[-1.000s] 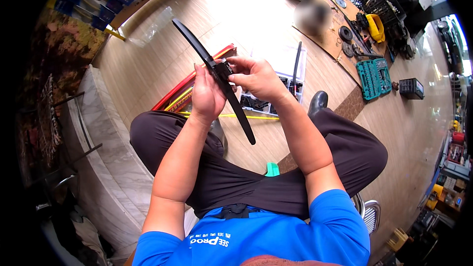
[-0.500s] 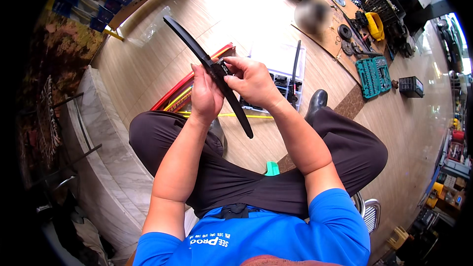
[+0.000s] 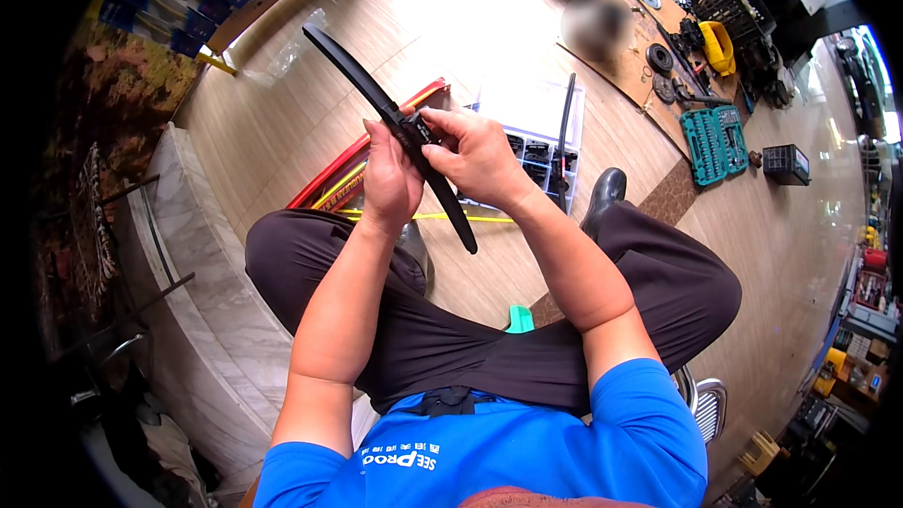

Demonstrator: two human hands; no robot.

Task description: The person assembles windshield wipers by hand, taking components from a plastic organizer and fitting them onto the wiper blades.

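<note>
A black wiper blade (image 3: 353, 72) slants between my hands, its far end up to the left and its near end above my lap. My left hand (image 3: 391, 179) grips the blade around its middle from the left. From the right, the fingers and thumb of my right hand (image 3: 475, 152) pinch the black connector (image 3: 414, 130) at the blade's centre. Fingers cover part of that connector. Just beyond and below lie a red and yellow long package (image 3: 334, 174) and a clear compartment case (image 3: 537, 156) with small black parts. Another wiper arm or blade (image 3: 565, 136) rests across the case.
At the far right, a board (image 3: 621, 85) carries black parts and a yellow piece (image 3: 718, 49). A teal socket set (image 3: 713, 145) lies open beside a black box (image 3: 785, 166). Blue packages (image 3: 179, 0) hang on a rack at far left. A marble step (image 3: 202, 273) runs along the left.
The wiper blade has shifted slightly up and to the left, its near end rising a little. Both hands keep about the same grip.
</note>
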